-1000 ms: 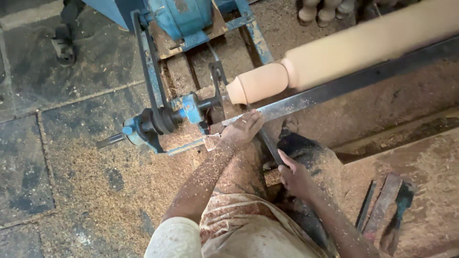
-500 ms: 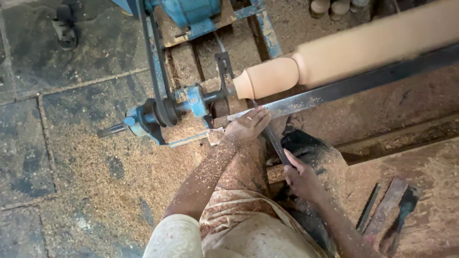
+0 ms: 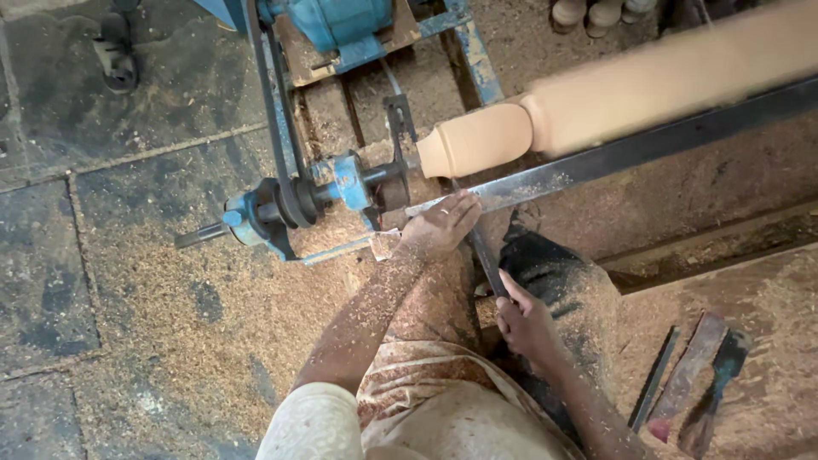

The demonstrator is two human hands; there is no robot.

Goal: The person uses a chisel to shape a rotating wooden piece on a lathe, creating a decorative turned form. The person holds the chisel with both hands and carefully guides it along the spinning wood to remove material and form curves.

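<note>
Pale turned wooden spindle (image 3: 596,111), sawdust-dusted

Soft, even daylight, no glare, faint shadows; the pale wooden spindle (image 3: 648,94) looks smeared, probably motion blur; the corners go dimmer.

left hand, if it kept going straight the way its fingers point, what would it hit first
The left hand lies on the metal bar with its fingers pointing up and to the right. Straight on, it would most likely meet the rounded end of the wooden piece just beyond the bar, though the depth is hard to judge.
</note>
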